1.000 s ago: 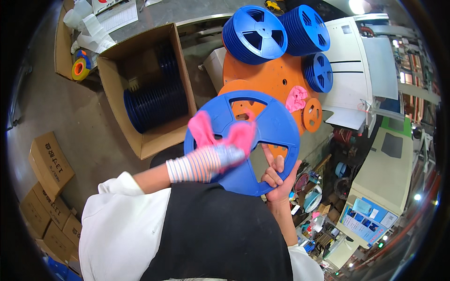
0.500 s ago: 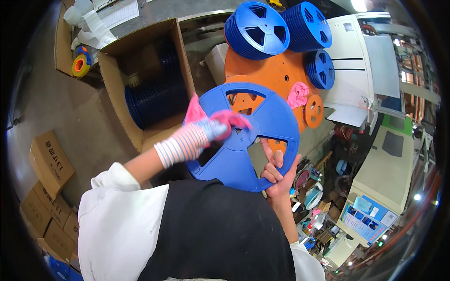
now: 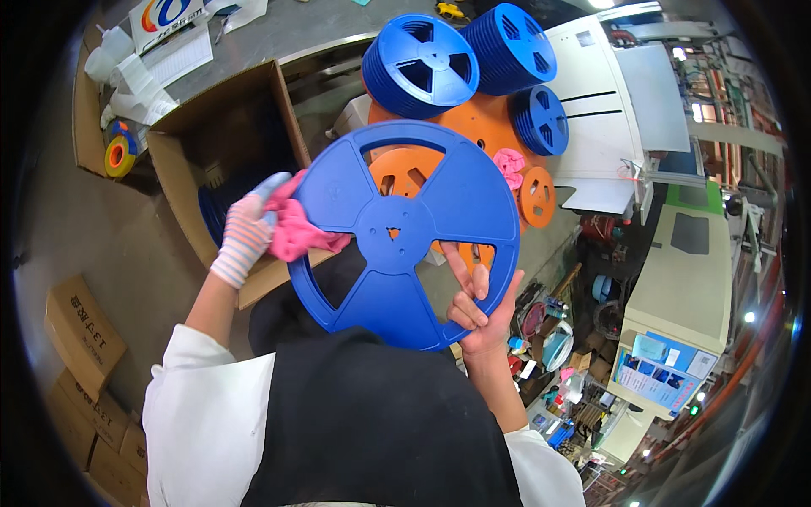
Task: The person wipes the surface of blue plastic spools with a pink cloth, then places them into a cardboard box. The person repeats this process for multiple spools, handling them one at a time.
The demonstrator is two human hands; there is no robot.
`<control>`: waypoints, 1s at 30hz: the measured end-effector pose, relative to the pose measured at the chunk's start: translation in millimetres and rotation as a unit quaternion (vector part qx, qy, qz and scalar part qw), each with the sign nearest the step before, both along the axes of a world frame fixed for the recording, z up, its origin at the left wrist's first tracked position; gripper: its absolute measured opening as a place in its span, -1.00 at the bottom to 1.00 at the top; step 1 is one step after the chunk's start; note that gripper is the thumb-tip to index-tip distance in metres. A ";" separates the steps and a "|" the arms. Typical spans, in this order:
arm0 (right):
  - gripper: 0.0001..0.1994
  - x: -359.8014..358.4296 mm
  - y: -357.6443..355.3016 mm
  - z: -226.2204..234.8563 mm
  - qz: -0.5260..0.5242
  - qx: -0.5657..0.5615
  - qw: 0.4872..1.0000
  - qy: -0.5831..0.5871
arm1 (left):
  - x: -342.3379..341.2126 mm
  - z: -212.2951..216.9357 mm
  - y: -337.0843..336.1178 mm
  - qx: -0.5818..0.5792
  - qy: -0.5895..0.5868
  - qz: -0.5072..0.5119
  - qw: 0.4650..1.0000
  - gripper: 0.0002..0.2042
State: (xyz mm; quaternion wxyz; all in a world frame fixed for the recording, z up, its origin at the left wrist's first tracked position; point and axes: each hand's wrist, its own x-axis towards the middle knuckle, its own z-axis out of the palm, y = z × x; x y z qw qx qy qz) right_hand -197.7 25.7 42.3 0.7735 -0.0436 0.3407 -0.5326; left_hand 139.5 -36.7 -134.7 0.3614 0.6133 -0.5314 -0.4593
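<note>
- A grey floor runs along the left side.
- An open cardboard box stands there, dark reels inside it.
- Small closed cartons are stacked by the lower left edge.
- A grey bench crosses the top, with papers on it.
- Blue reel stacks and orange reels lie at upper middle.
- A white cabinet stands right of them.
- A beige machine stands at the right.
- Small bright lamps shine low on the right.
</note>
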 end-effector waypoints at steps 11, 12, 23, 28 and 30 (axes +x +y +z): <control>-0.40 5.9 -54.7 2.0 0.015 -0.082 0.991 -0.105 | -14.6 50.9 53.3 -0.222 -0.286 -0.158 0.919 -0.40; -0.40 12.4 -56.0 3.2 0.002 -0.059 0.995 -0.078 | -20.0 53.3 52.2 -0.260 -0.321 -0.185 0.892 -0.48; -0.62 -11.1 -64.3 -15.0 -0.065 -0.144 0.730 0.664 | -26.1 59.7 81.3 0.232 0.587 -0.010 0.775 -0.72; -0.49 -9.5 -42.5 -31.6 -0.065 -0.129 0.843 0.518 | -18.9 62.6 86.7 0.289 0.658 0.009 0.695 -0.67; -0.39 -6.6 -39.5 -29.6 -0.049 -0.146 0.860 0.487 | -16.2 61.2 87.7 0.297 0.653 0.024 0.696 -0.67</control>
